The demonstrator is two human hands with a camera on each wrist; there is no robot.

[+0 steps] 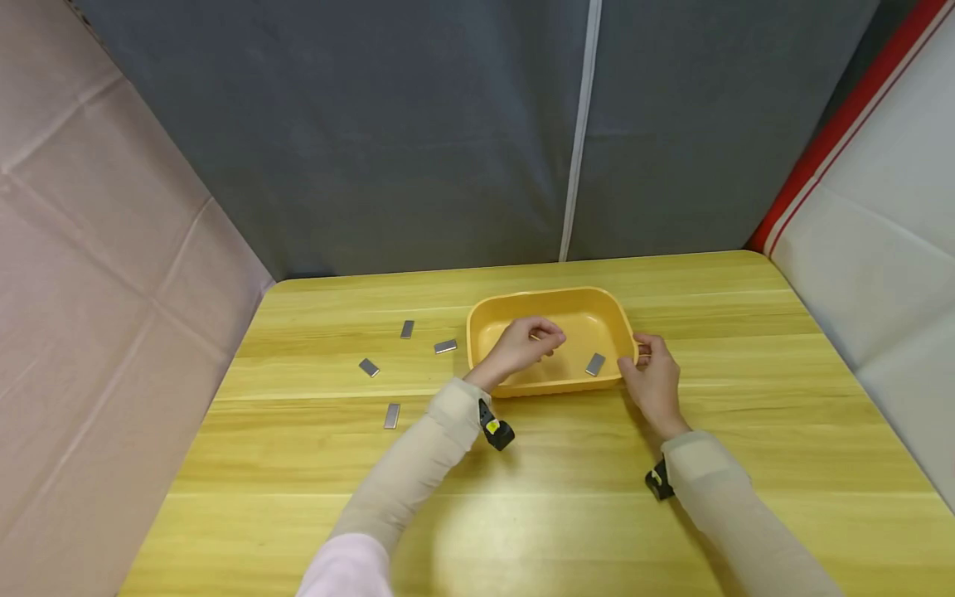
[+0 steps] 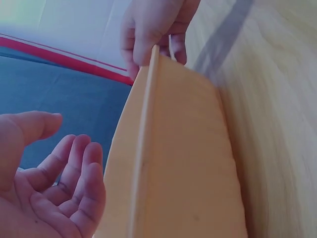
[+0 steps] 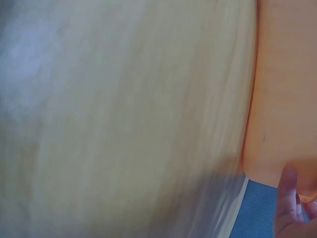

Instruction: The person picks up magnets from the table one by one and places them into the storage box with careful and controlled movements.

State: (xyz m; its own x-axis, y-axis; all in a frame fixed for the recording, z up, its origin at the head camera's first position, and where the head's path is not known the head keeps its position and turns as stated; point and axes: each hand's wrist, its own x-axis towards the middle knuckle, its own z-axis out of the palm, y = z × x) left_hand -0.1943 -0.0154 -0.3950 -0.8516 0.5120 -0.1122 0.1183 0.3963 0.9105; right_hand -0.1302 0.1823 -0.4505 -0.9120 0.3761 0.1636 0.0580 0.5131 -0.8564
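A yellow plastic basin (image 1: pixel 578 303) stands on the table, with one small grey rectangular block (image 1: pixel 594 365) lying in its right part. My right hand (image 1: pixel 656 385) grips the basin's right end, thumb at the near side of the rim. Over the basin's left half hovers my left hand (image 1: pixel 525 344), palm inward. The left wrist view shows that hand's fingers (image 2: pixel 91 173) loosely bent and the thumb apart from them, with nothing held. In the right wrist view, the right thumb (image 3: pixel 287 186) lies against the basin's outer wall (image 3: pixel 290 99).
Left of the basin, several similar grey blocks lie scattered on the wooden table (image 1: pixel 522 514), one of them (image 1: pixel 445 347) close to the basin's left wall. A dark grey curtain (image 1: pixel 373 141) hangs behind the table, with pale cloth (image 1: pixel 97 290) along the left side.
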